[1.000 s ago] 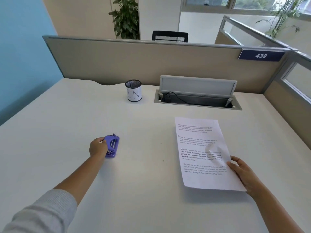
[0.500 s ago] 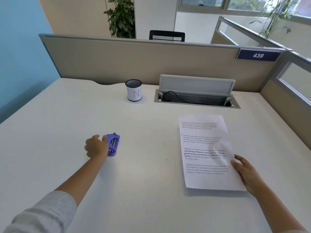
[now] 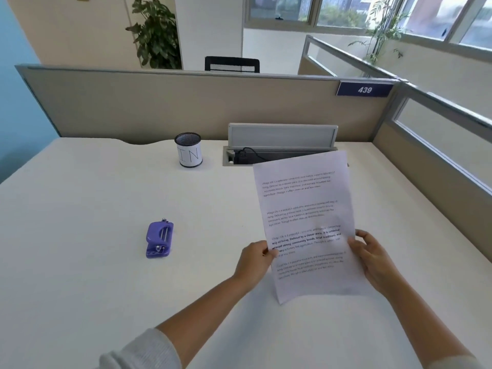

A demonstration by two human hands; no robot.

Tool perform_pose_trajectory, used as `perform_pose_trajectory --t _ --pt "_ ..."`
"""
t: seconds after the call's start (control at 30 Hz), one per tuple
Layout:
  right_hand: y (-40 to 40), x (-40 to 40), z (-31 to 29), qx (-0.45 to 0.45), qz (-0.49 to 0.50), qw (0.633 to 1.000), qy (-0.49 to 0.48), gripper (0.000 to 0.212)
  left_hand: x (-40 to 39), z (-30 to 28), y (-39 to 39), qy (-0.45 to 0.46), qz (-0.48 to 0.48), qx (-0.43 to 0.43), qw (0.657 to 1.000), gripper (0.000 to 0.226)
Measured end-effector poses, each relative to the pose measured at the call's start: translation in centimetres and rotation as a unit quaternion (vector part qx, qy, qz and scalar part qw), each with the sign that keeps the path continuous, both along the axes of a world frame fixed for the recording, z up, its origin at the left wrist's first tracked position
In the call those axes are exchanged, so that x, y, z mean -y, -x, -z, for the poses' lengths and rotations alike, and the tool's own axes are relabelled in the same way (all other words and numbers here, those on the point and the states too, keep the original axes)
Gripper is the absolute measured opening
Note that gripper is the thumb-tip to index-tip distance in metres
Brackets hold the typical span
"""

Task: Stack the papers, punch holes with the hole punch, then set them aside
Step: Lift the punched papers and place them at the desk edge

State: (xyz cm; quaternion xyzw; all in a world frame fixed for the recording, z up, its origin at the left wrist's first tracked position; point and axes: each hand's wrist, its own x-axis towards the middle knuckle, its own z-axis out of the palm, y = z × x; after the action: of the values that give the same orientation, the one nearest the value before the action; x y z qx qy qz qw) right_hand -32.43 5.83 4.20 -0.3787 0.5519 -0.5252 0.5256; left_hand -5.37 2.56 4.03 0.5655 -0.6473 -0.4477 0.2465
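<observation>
Over desk point(image 3: 80, 262) | both hands grip papers point(image 3: 306, 222) | sheet count unclear | tray point(image 3: 266, 155) partly hidden

Right of centre in the frame, both hands hold the printed papers point(image 3: 306, 222) by the side edges: the left hand point(image 3: 253, 262) pinches the left edge, the right hand point(image 3: 372, 259) the right. The sheets stand tilted, lower corner near the white desk point(image 3: 80, 262). The purple hole punch point(image 3: 159, 239) lies alone at centre left. A mesh cup point(image 3: 188, 149) marked "IN" stands above it, beside the open cable tray point(image 3: 279, 153).
</observation>
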Motion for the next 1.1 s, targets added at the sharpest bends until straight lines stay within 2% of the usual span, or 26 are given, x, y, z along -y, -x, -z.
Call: perform_pose_trajectory --t 0.1,0.2,0.4,0.67,0.8,0.9,1.0,1.1 --pt "-0.2 0.0 -0.8 -0.011 0.008 0.999 0.029 0.073 -0.3 -1.0 0.5 0.062 -0.037 0.012 0.997 0.035" --pt "-0.5 -0.1 -1.7 -0.015 0.023 0.998 0.065 0.072 -0.1 -1.6 0.6 0.121 -0.043 0.015 0.992 0.023" --pt "-0.3 0.4 -2.4 -0.016 0.038 0.994 0.101 0.071 0.2 -2.0 1.4 0.188 -0.08 -0.011 0.979 0.022" --pt "2.2 3.0 -1.2 -0.017 0.002 0.995 0.096 0.067 1.3 -0.7 3.8 0.165 -0.143 -0.045 0.975 0.022" --pt "3.2 4.3 -0.1 -0.043 -0.035 0.996 0.072 0.043 1.2 0.1 4.6 0.152 -0.182 -0.061 0.97 0.024" --pt "4.0 5.1 1.8 -0.13 -0.081 0.987 0.046 0.041 0.1 1.0 5.6 0.123 -0.207 -0.063 0.969 0.02" --pt "4.8 5.3 3.8 -0.205 -0.106 0.973 0.015 0.009 -0.7 2.1 6.8 0.096 -0.25 -0.042 0.963 0.034" --pt "5.8 5.5 4.0 -0.187 -0.088 0.978 -0.017 0.011 -0.6 2.2 8.4 0.086 -0.269 -0.04 0.959 0.038"
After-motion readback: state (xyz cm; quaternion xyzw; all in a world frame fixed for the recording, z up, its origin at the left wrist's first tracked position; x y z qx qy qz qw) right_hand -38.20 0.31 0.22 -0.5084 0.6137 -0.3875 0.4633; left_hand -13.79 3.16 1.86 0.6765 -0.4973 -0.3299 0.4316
